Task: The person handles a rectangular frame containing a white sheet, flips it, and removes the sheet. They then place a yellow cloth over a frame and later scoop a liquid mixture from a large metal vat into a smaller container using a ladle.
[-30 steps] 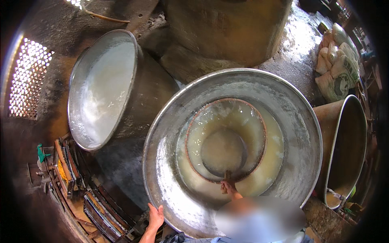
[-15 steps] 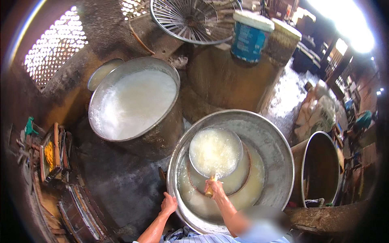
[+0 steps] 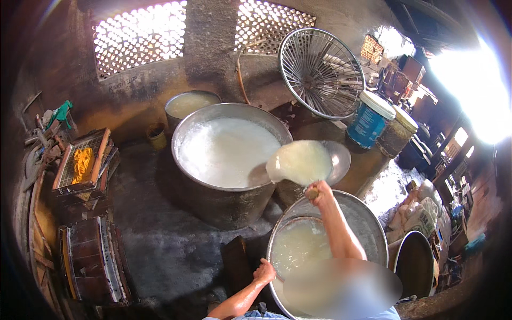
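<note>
A large round metal ladle (image 3: 340, 160) is tilted above and between two vats, with pale cloudy liquid (image 3: 301, 161) sliding over its left lip toward the far-left vat (image 3: 250, 188). My right hand (image 3: 320, 193) is closed round its short wooden handle. White, frothy liquid (image 3: 226, 152) fills much of that far-left vat. My left hand (image 3: 265, 271) is closed on the left rim of the near metal vat (image 3: 362, 205). Inside the near vat lies yellowish liquid (image 3: 298, 245) with a round ring in it; a blurred patch hides its lower part.
Behind the vats stand a spoked metal wheel-like frame (image 3: 321, 73), a blue bucket (image 3: 367, 125) and a stained bucket (image 3: 397, 133). A smaller pot (image 3: 192, 103) sits at the back. Wooden frames (image 3: 82, 160) are stacked at left. Another deep drum (image 3: 415, 266) stands at right.
My right hand has lifted the filled ladle out of the near vat and carried it forward, tipping it left so liquid pours out. My left hand stays at the near vat's rim. The view has shifted.
</note>
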Action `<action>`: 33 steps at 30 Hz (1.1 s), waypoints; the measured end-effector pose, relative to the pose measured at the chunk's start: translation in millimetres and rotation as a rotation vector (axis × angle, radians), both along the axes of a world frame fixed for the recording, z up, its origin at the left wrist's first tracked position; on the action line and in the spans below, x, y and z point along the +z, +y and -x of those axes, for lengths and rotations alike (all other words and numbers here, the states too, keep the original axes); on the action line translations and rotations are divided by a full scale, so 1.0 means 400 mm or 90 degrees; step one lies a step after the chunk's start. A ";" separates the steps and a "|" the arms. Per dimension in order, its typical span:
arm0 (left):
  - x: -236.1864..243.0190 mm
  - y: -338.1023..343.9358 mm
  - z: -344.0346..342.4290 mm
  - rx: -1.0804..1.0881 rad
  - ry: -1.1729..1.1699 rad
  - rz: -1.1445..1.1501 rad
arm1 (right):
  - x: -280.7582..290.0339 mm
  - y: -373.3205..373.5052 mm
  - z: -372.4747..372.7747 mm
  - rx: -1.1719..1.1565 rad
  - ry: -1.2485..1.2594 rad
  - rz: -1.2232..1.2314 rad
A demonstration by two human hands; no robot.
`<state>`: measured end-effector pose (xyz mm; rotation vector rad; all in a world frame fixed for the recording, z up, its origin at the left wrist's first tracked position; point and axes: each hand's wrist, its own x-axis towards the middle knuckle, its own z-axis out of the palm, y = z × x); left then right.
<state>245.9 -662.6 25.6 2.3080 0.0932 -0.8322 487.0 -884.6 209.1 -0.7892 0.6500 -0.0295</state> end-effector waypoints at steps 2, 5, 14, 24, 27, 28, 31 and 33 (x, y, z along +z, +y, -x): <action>-0.027 0.011 -0.004 0.010 0.032 0.002 | 0.071 0.083 -0.043 -0.144 -0.146 0.120; -0.014 -0.011 0.001 -0.017 0.007 0.009 | 0.154 0.042 -0.124 -0.134 -0.121 0.385; 0.017 -0.040 -0.010 0.021 0.006 -0.139 | 0.123 -0.055 0.112 -0.180 -0.266 0.350; -0.038 -0.048 0.016 -0.008 -0.111 -0.121 | -0.820 -0.625 0.791 -0.109 0.389 0.404; -0.052 -0.048 0.024 -0.007 -0.139 -0.131 | -0.938 -0.775 0.866 -0.056 0.608 0.752; -0.055 -0.046 0.025 -0.012 -0.140 -0.130 | -0.978 -0.795 0.880 -0.073 0.631 0.831; -0.036 -0.062 0.016 -0.010 -0.107 -0.139 | -1.092 -0.796 0.888 -0.070 0.691 0.770; -0.048 -0.057 0.017 0.006 -0.076 -0.199 | -1.189 -0.729 0.895 -0.034 0.653 0.783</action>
